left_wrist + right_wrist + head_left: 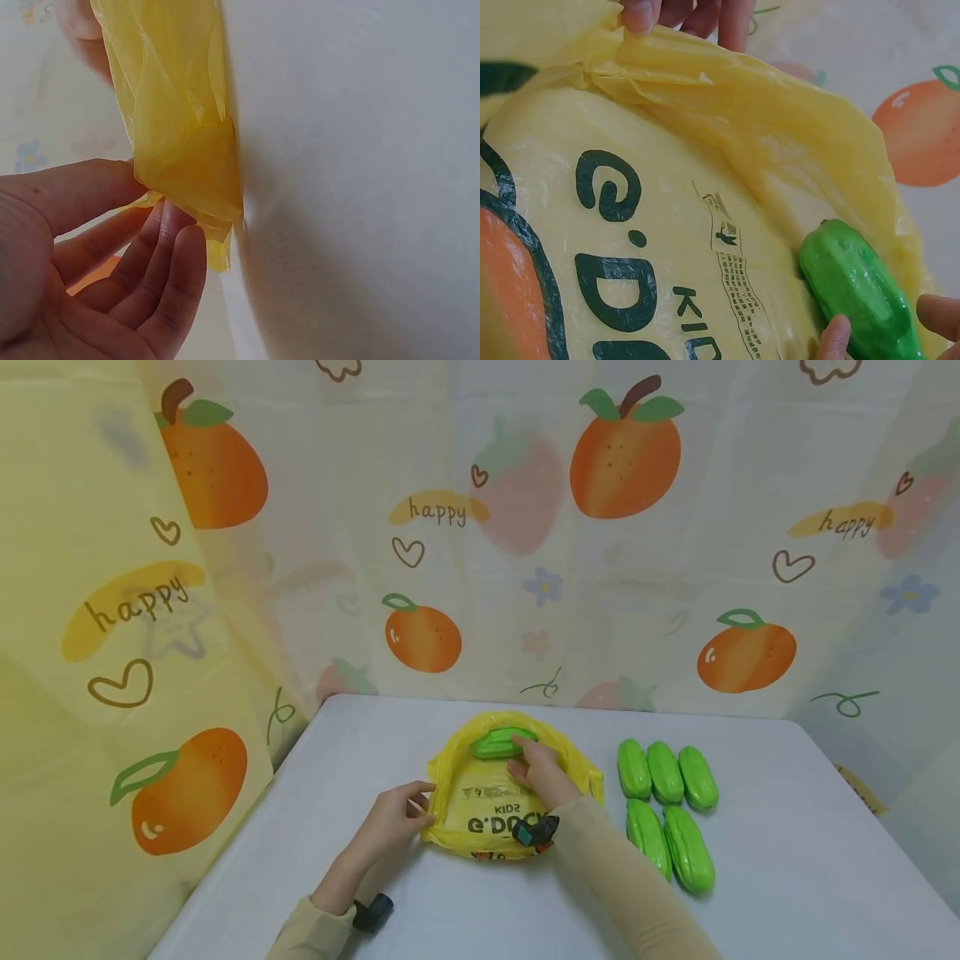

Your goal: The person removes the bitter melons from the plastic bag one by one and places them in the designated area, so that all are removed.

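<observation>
A yellow plastic bag with G.DUCK KIDS lettering lies with its mouth spread in a rounded rim. At its left edge my left hand pinches the plastic; the left wrist view shows the thumb and fingers on either side of the bag's edge. My right hand reaches inside the rim and holds the right end of a shiny green ridged vegetable near the far side. In the right wrist view a fingertip and another finger flank this vegetable, which lies against the bag.
Several similar green vegetables lie in two rows on the white table, right of the bag. A fruit-printed curtain hangs behind the table, and another hangs at the left.
</observation>
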{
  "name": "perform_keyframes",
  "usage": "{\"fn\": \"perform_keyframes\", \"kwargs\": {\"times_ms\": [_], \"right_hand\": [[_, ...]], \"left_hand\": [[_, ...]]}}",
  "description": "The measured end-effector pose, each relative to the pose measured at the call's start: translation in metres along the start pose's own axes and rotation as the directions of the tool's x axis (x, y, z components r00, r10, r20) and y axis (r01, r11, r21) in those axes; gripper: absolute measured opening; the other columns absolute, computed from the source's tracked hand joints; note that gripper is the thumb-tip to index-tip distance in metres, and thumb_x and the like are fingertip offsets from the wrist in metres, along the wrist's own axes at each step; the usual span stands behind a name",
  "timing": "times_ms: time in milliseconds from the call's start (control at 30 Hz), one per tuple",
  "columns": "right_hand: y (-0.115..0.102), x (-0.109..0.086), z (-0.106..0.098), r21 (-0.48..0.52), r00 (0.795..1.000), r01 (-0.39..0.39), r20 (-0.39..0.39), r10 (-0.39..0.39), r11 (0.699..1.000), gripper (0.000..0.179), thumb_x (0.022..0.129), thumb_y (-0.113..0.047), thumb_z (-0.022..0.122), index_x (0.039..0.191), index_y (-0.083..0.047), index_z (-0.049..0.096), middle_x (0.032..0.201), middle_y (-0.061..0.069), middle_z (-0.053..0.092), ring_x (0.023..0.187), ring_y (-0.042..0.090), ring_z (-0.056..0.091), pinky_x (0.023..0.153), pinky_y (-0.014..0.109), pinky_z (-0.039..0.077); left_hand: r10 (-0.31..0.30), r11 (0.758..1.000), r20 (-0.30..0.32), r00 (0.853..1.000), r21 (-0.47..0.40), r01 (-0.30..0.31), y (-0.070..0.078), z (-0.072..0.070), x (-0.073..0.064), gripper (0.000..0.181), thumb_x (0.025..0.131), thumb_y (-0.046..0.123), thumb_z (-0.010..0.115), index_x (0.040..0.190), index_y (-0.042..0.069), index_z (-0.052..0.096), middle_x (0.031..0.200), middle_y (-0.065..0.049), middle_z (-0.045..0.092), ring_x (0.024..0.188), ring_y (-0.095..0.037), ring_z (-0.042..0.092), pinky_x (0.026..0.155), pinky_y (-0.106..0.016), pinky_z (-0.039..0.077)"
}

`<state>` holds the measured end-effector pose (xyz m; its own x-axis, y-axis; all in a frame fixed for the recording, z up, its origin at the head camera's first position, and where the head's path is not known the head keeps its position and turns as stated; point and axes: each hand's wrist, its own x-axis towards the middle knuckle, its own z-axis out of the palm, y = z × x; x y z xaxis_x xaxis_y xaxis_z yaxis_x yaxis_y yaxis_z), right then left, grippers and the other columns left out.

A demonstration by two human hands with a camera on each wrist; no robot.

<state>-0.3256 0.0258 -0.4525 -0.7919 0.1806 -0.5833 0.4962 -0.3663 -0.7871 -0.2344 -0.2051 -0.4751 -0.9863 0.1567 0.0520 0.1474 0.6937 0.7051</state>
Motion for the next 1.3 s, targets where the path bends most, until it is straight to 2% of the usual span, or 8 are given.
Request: {"fn": "perform_keyframes", "kwargs": {"times_ms": [100, 233, 400, 567, 833, 1067, 1300], "right_hand": [[0.0009, 0.0006, 0.0003, 0.018, 1.000, 0.011, 0.009, -0.012, 1.000, 0.047, 0.089, -0.023, 0.066, 0.127, 0.001, 0.053, 0.109, 0.022, 0.058, 0.095, 0.027, 0.064, 0.088, 0.035, 0.052], [0.0014, 0.0007, 0.0006, 0.015, 1.000, 0.016, 0.006, -0.016, 1.000, 0.045, 0.088, -0.024, 0.067, 0.124, -0.001, 0.054, 0.102, 0.017, 0.058, 0.082, 0.021, 0.064, 0.085, 0.032, 0.053], [0.0014, 0.0011, 0.0012, -0.022, 1.000, 0.024, -0.002, -0.024, 0.999, 0.033, 0.086, -0.025, 0.069, 0.108, -0.002, 0.060, 0.078, 0.008, 0.059, 0.060, 0.010, 0.059, 0.066, 0.023, 0.053], [0.0032, 0.0034, -0.0001, -0.082, 0.999, 0.038, 0.004, -0.037, 0.996, 0.026, 0.087, -0.026, 0.069, 0.096, -0.004, 0.061, 0.062, 0.003, 0.059, 0.050, 0.008, 0.056, 0.051, 0.020, 0.047], [0.0046, 0.0013, -0.0021, -0.091, 0.999, 0.046, 0.023, -0.044, 0.995, 0.022, 0.086, -0.022, 0.070, 0.094, -0.003, 0.062, 0.062, 0.005, 0.061, 0.048, 0.009, 0.056, 0.051, 0.021, 0.048], [0.0052, -0.0025, -0.0028, -0.137, 0.997, 0.052, 0.071, -0.043, 0.989, 0.017, 0.089, -0.022, 0.067, 0.086, -0.006, 0.060, 0.062, 0.004, 0.059, 0.048, 0.008, 0.052, 0.048, 0.019, 0.043], [0.0083, -0.0019, -0.0021, -0.158, 0.994, 0.076, 0.096, -0.061, 0.985, 0.016, 0.088, -0.019, 0.068, 0.089, -0.006, 0.059, 0.065, 0.003, 0.057, 0.052, 0.009, 0.053, 0.050, 0.019, 0.046]], "left_hand": [[0.003, 1.000, 0.002, 1.000, -0.001, -0.003, 0.0006, -0.0004, 0.0001, 0.046, 0.077, 0.010, 0.077, 0.120, 0.010, 0.063, 0.087, 0.001, 0.062, 0.072, -0.011, 0.057, 0.062, -0.025, 0.049], [0.005, 1.000, 0.008, 1.000, -0.002, -0.005, 0.0012, -0.0008, -0.0002, 0.046, 0.077, 0.010, 0.076, 0.120, 0.010, 0.063, 0.087, 0.001, 0.062, 0.073, -0.011, 0.056, 0.061, -0.025, 0.049], [0.004, 1.000, 0.011, 1.000, 0.002, -0.004, 0.0022, -0.0013, -0.0005, 0.046, 0.077, 0.010, 0.076, 0.121, 0.010, 0.063, 0.087, 0.002, 0.062, 0.073, -0.011, 0.056, 0.062, -0.024, 0.048], [0.005, 1.000, 0.010, 1.000, 0.002, -0.005, 0.0040, -0.0015, -0.0014, 0.046, 0.077, 0.010, 0.076, 0.121, 0.009, 0.063, 0.087, 0.001, 0.062, 0.073, -0.011, 0.056, 0.062, -0.024, 0.048], [0.003, 1.000, 0.018, 1.000, 0.005, -0.003, 0.0032, -0.0008, -0.0007, 0.046, 0.077, 0.010, 0.076, 0.121, 0.010, 0.063, 0.087, 0.001, 0.062, 0.073, -0.011, 0.056, 0.063, -0.024, 0.048], [0.013, 1.000, 0.015, 1.000, -0.015, -0.013, 0.0027, -0.0001, -0.0029, 0.046, 0.077, 0.008, 0.076, 0.121, 0.009, 0.062, 0.087, 0.000, 0.063, 0.074, -0.010, 0.059, 0.062, -0.024, 0.049], [0.022, 1.000, 0.009, 1.000, -0.013, -0.022, 0.0034, -0.0003, -0.0038, 0.046, 0.077, 0.008, 0.076, 0.121, 0.008, 0.063, 0.087, -0.001, 0.063, 0.074, -0.010, 0.059, 0.062, -0.026, 0.049]]}}
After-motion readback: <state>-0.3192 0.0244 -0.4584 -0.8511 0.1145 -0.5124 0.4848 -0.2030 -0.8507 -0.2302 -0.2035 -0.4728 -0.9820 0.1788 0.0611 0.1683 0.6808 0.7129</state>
